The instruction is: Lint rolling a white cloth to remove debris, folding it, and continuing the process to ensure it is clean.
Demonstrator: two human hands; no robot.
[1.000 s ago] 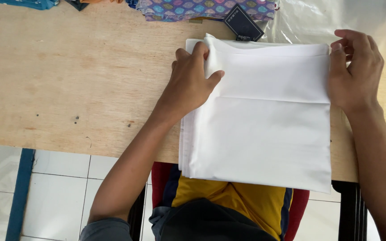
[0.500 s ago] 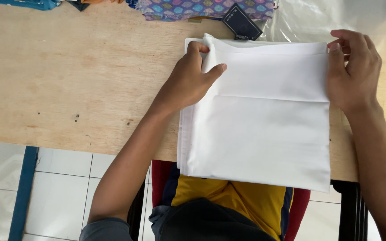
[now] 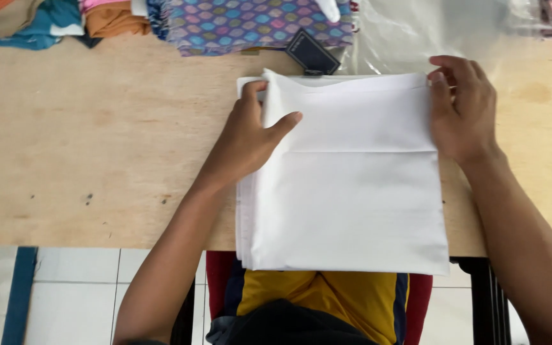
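A folded white cloth (image 3: 352,191) lies on the wooden table (image 3: 97,147), its near edge hanging past the table's front edge. My left hand (image 3: 250,131) rests on the cloth's upper left part, thumb on top and fingers at the left edge near the far corner. My right hand (image 3: 461,112) holds the cloth's upper right corner, fingers curled over the far edge. A horizontal crease runs across the cloth between the two hands.
A patterned purple and blue fabric pile (image 3: 250,22) lies at the table's far edge, with a small dark tag (image 3: 313,52) just behind the cloth. Orange and teal fabrics (image 3: 46,19) sit at the far left. Clear plastic sheeting (image 3: 416,32) covers the far right.
Both hands have stayed on the cloth's far corners with only slight shifts. The left thumb has spread a little to the right over the top layer.
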